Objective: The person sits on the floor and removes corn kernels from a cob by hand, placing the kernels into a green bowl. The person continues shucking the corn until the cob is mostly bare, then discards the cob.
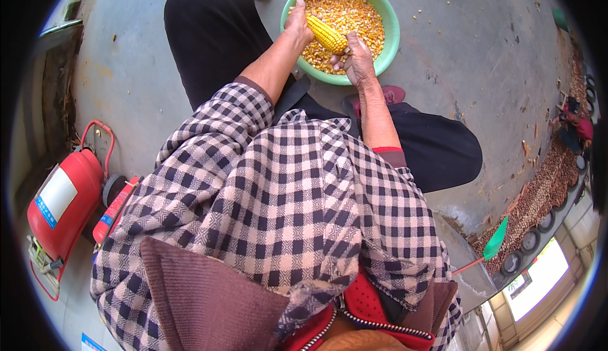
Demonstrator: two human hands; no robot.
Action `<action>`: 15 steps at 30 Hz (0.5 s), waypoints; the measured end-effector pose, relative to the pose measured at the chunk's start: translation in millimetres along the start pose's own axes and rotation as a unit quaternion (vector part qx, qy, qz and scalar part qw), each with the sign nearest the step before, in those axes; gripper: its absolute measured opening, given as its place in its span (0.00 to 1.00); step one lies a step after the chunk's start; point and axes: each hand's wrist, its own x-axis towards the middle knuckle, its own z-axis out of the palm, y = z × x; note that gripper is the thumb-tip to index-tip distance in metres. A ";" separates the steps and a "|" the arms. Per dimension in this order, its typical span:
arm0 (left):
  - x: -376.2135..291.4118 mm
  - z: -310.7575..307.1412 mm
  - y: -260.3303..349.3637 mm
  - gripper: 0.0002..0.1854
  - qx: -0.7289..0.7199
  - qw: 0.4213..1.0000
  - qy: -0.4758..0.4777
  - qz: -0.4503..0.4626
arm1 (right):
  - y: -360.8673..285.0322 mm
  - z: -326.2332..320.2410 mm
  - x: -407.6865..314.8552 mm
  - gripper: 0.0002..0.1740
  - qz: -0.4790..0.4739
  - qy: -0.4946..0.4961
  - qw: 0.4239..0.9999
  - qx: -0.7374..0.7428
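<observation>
A yellow ear of corn (327, 34) is held over a light green plastic basin (392, 32), slanting down to the right. My left hand (298, 20) grips its upper left end. At the lower right end, my right hand (355, 59) has its thumb against the kernels and its fingers curled beneath. Loose corn kernels (349, 9) cover the inside of the basin, yellow and orange with pale tips. The underside of the ear and parts of the left fingers are hidden.
The basin stands on a grey concrete floor (475, 42) with scattered kernels, between my bent legs. Red fire extinguishers (66, 194) stand at the left. At the right are a long heap of corn cobs (536, 199), several tyres (531, 240), a green-bladed tool (496, 240) and another person (577, 125).
</observation>
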 end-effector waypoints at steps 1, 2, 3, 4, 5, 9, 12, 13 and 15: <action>1.2 -0.6 0.4 0.18 -0.002 1.000 -0.008 0.002 | -0.4 0.6 -0.5 0.19 -0.008 0.003 1.000 -0.023; 3.1 -1.5 0.0 0.18 -0.004 1.000 -0.015 0.003 | -0.5 0.6 0.5 0.18 -0.014 0.007 0.999 -0.045; 4.1 -1.3 -0.1 0.18 -0.005 1.000 -0.016 0.000 | 0.3 0.7 1.0 0.18 -0.022 0.008 0.998 -0.066; 4.8 -1.8 -0.7 0.17 -0.007 1.000 -0.014 -0.003 | 2.6 1.0 1.9 0.18 -0.021 0.015 0.998 -0.053; 4.8 -2.9 -2.0 0.17 -0.008 1.000 -0.013 -0.007 | 5.4 0.3 1.7 0.18 -0.026 0.031 0.997 -0.061; 0.3 -3.1 -5.1 0.17 0.016 1.000 -0.021 0.011 | 10.2 -1.4 3.8 0.22 -0.027 0.060 0.996 -0.065; -3.6 -1.7 -3.1 0.18 0.011 1.000 -0.025 -0.008 | 6.9 -3.8 3.9 0.27 -0.009 0.053 0.996 -0.077; -5.2 -1.1 -2.6 0.18 0.018 1.000 -0.023 -0.006 | 5.3 -4.2 3.7 0.28 -0.013 0.033 0.991 -0.130; -7.1 -0.2 -2.2 0.18 0.023 1.000 -0.021 -0.004 | 3.8 -5.4 4.0 0.31 -0.021 -0.006 0.972 -0.235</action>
